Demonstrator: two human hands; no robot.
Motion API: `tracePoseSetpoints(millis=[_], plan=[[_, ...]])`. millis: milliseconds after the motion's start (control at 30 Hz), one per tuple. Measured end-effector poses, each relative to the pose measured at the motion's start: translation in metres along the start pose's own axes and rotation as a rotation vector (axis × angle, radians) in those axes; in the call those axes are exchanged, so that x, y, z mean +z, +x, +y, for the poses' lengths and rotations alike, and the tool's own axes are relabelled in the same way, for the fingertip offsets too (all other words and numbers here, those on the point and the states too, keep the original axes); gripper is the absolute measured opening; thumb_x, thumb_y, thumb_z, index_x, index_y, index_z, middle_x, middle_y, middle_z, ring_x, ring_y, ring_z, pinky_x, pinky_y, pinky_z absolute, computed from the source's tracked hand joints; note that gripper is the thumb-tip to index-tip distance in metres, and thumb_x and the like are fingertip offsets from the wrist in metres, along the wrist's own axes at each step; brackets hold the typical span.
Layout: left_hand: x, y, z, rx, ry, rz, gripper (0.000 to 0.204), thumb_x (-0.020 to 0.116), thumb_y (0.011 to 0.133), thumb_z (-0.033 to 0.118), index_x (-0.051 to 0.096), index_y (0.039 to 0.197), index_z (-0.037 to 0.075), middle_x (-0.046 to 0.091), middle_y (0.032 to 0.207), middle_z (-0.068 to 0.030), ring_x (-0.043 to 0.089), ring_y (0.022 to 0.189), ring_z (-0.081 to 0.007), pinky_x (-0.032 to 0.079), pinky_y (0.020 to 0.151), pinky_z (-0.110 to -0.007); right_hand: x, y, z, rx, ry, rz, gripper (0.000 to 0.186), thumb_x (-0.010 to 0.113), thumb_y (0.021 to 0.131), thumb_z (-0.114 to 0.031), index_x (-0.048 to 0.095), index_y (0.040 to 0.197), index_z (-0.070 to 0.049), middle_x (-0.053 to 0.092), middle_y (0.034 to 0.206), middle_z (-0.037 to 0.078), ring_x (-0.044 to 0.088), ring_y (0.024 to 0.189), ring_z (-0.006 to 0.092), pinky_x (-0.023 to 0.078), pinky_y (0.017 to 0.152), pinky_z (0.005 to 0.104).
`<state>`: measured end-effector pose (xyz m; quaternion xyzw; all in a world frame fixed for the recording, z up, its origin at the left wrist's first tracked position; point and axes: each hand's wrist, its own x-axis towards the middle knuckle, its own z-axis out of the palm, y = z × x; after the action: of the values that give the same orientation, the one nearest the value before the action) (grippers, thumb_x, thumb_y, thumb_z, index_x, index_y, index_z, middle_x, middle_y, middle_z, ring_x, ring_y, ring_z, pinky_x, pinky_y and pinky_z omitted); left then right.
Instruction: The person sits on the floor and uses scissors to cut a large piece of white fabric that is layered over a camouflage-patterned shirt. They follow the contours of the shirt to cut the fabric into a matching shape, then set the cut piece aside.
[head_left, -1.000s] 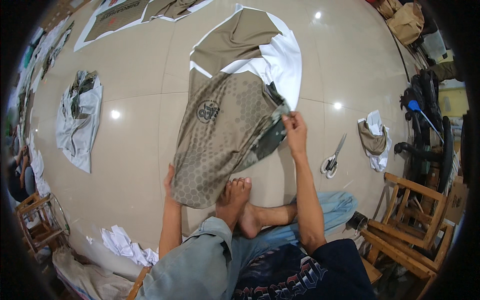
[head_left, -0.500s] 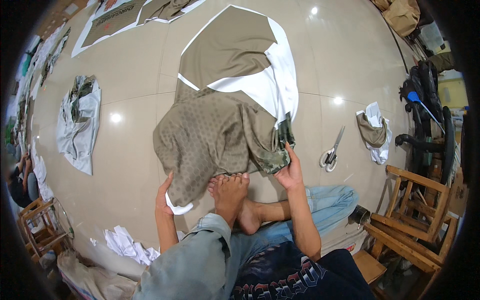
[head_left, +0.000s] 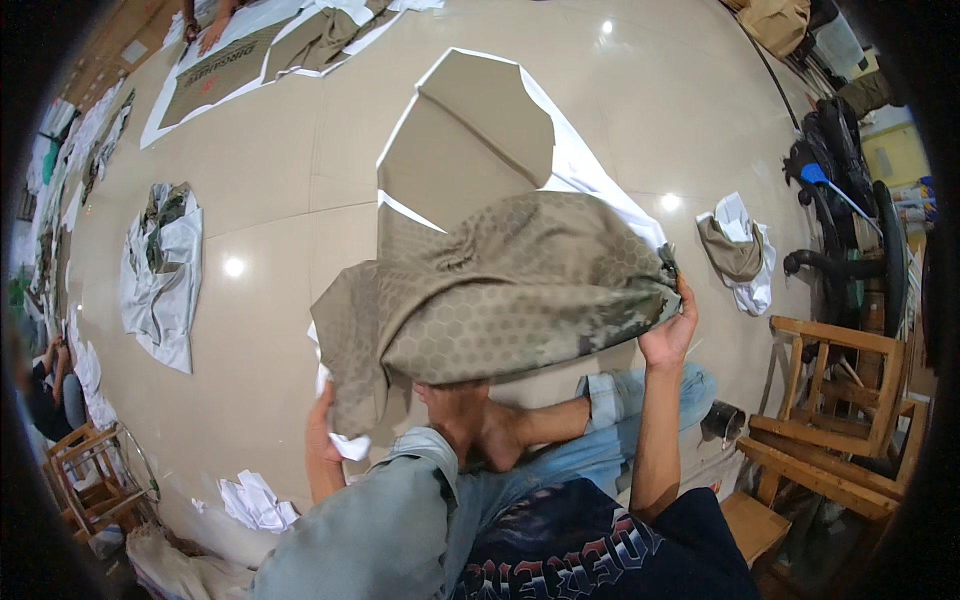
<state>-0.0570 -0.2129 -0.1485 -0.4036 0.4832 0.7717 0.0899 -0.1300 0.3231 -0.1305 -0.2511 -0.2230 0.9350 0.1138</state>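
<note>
A large piece of olive-brown printed fabric (head_left: 510, 285) with a honeycomb pattern and white borders lies across the floor before me, its near part lifted over my feet. My left hand (head_left: 322, 440) is closed on its near left corner, where a white edge (head_left: 350, 446) shows. At the right end, my right hand (head_left: 672, 335) grips a bunched camouflage-patterned corner (head_left: 650, 308). Between the hands the cloth is drawn out in long folds. Its far part, plain brown with a white border, lies flat. The fingertips of both hands are partly hidden by cloth.
A white and camouflage cloth bundle (head_left: 163, 275) lies at left, a smaller brown and white one (head_left: 738, 255) at right. More printed fabric (head_left: 225, 75) lies far left near another person's hand (head_left: 215, 35). Wooden stools (head_left: 840, 400) stand at right, white scraps (head_left: 257, 503) near left.
My right hand has moved right and slightly up, stretching the fabric sideways. My left hand has shifted a little down. The scissors, seen before at the right, are now out of sight.
</note>
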Motion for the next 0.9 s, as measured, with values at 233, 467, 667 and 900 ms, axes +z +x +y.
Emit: tracePoseSetpoints(millis=[233,467,667,900], plan=[[-0.087,0.027,0.141,0.615,-0.368,-0.345,0.039,0.055,0.108,0.030,0.060,0.137,0.005,0.067,0.132,-0.0114,0.066,0.117,-0.0247,0.054,0.101,-0.044,-0.002,-0.042,-0.098,-0.327,-0.009,-0.043,0.036,0.062,0.101,-0.031,0.069,0.126,-0.006,0.071,0.130,0.008,0.065,0.119,0.0260,0.047,0.110,0.0423],[-0.044,0.030,0.300,0.896,-0.267,-0.101,0.031,0.057,0.108,0.031,0.065,0.126,0.006,0.074,0.112,-0.0097,0.072,0.096,-0.0205,0.061,0.085,-0.038,0.090,-0.091,-0.198,-0.513,-0.206,-0.530,0.042,0.056,0.106,-0.030,0.063,0.135,-0.001,0.066,0.137,0.015,0.062,0.128,0.0292,0.046,0.113,0.0500],[0.066,0.061,0.337,0.793,-0.219,-0.519,0.033,0.055,0.109,0.026,0.063,0.131,0.003,0.073,0.112,-0.0091,0.068,0.102,-0.0214,0.054,0.098,-0.040,0.085,-0.043,-0.253,-0.542,-0.197,-0.315,0.032,0.059,0.103,-0.025,0.069,0.125,-0.004,0.072,0.123,0.012,0.069,0.112,0.0254,0.057,0.100,0.0440],[0.098,0.141,0.210,0.329,-0.406,-0.687,0.036,0.051,0.109,0.018,0.056,0.136,-0.004,0.067,0.126,-0.0140,0.065,0.113,-0.0244,0.050,0.106,-0.042,0.080,-0.027,-0.212,-0.396,-0.206,-0.345,0.032,0.059,0.104,-0.024,0.066,0.129,-0.006,0.069,0.128,0.012,0.066,0.116,0.0256,0.051,0.105,0.0457]])
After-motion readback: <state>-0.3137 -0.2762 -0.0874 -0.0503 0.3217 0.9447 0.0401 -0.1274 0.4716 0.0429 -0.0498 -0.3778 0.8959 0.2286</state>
